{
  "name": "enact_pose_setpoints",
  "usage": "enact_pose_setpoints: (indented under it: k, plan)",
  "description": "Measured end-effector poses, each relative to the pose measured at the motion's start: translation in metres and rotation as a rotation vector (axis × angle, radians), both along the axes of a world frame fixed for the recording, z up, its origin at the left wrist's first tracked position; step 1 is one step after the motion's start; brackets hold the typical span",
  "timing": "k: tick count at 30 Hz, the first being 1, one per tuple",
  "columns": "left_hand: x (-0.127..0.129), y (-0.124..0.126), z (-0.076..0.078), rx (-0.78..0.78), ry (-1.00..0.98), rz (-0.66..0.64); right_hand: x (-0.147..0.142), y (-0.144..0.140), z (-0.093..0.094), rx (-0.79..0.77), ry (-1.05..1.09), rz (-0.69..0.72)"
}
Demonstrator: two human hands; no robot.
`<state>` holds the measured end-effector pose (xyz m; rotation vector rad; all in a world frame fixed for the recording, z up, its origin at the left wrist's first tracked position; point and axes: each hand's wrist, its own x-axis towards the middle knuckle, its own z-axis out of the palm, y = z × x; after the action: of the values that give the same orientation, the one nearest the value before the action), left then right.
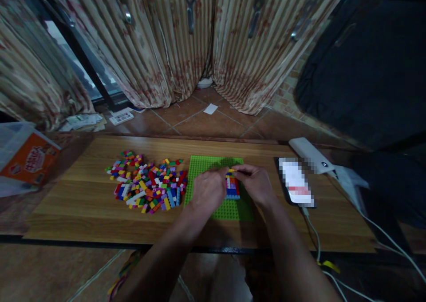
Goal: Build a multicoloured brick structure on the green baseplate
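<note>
Plastic rect. bricks [232, 189] btwn hands [209, 188]

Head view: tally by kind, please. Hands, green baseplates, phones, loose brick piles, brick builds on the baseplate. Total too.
Hands: 2 (left hand, right hand)
Green baseplate: 1
Phone: 1
Loose brick pile: 1 (single bricks too small and overlapped to count)
Brick build: 1
Total: 6

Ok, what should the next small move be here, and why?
Probably press down on the yellow piece at the far end of the block build: the left hand and right hand meet there, above the green board. Whether it is already seated, I can't tell.
</note>
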<state>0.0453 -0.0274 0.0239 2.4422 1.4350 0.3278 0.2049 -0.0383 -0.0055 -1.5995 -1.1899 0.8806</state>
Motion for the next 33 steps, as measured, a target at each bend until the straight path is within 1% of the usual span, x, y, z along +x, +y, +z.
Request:
enact_pose_setpoints:
  k: [4,8,9,10,12,14,16,18,20,21,22,23,24,26,27,28,30,33]
  plan:
    - [0.001,-0.004,0.002,0.006,-0.005,-0.006,0.000,0.000,0.001,-0.017,-0.004,-0.006]
    - [0.001,-0.008,-0.001,-0.024,-0.034,0.019,0.001,-0.004,0.003,-0.034,-0.044,-0.019]
    - [0.000,-0.008,-0.003,-0.042,-0.077,0.021,0.001,-0.005,0.004,-0.044,-0.063,-0.039]
    - [-0.002,-0.008,-0.005,-0.056,-0.127,0.036,0.000,-0.006,0.005,-0.051,-0.089,-0.029]
    - [-0.008,-0.005,-0.006,-0.079,-0.226,0.085,-0.001,-0.009,0.008,-0.047,-0.137,-0.038]
    - [-0.020,0.000,-0.005,-0.087,-0.278,0.166,-0.003,-0.012,0.011,-0.012,-0.183,-0.115]
    - [-0.037,0.007,0.001,-0.092,-0.284,0.251,-0.007,-0.015,0.014,0.061,-0.220,-0.225]
    - [-0.058,0.015,0.008,-0.101,-0.261,0.314,-0.014,-0.020,0.017,0.180,-0.258,-0.297]
    - [-0.079,0.021,0.013,-0.096,-0.225,0.368,-0.027,-0.026,0.021,0.317,-0.301,-0.303]
    - [-0.090,0.024,0.015,-0.094,-0.198,0.388,-0.037,-0.030,0.022,0.385,-0.323,-0.279]
    - [-0.099,0.025,0.016,-0.091,-0.170,0.409,-0.048,-0.034,0.022,0.413,-0.342,-0.223]
    - [-0.108,0.027,0.017,-0.087,-0.146,0.428,-0.060,-0.038,0.022,0.435,-0.364,-0.122]
    - [-0.115,0.027,0.017,-0.086,-0.126,0.446,-0.073,-0.043,0.021,0.452,-0.380,0.030]
    - [-0.127,0.027,0.016,-0.083,-0.096,0.479,-0.099,-0.050,0.015,0.501,-0.386,0.259]
    - [-0.131,0.026,0.015,-0.083,-0.085,0.491,-0.111,-0.052,0.011,0.465,-0.396,0.345]
    - [-0.134,0.025,0.015,-0.085,-0.077,0.500,-0.121,-0.053,0.006,0.414,-0.413,0.393]
    - [-0.138,0.024,0.014,-0.087,-0.064,0.504,-0.135,-0.053,-0.003,0.333,-0.463,0.435]
    - [-0.142,0.024,0.013,-0.093,-0.032,0.486,-0.143,-0.049,-0.013,0.274,-0.549,0.440]
